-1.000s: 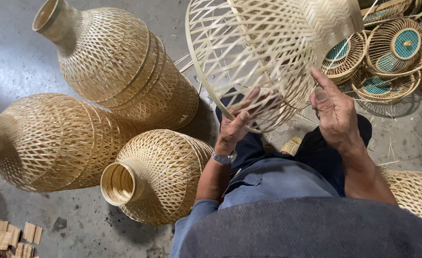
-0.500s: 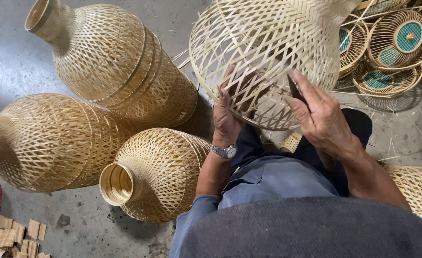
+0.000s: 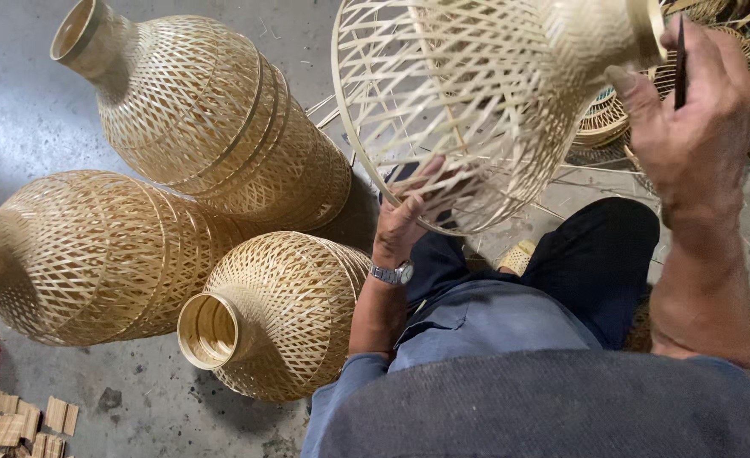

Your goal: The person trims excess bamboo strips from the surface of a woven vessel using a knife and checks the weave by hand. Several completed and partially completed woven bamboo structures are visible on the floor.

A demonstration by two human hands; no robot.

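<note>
An open-lattice bamboo lampshade, bell-shaped with a narrow neck, is raised above the lap, the left hand curled on its wide rim and the right hand closed round the neck with a dark thin tool, higher and more tilted than before, beside three finished woven shades

A grey concrete floor carries 3 woven bamboo shades lying on their sides: a tall shade at the back, a wide shade at the left and a small shade in front, all crowded close together. Small bamboo slats lie scattered at the lower left, and round baskets pile at the upper right
</note>
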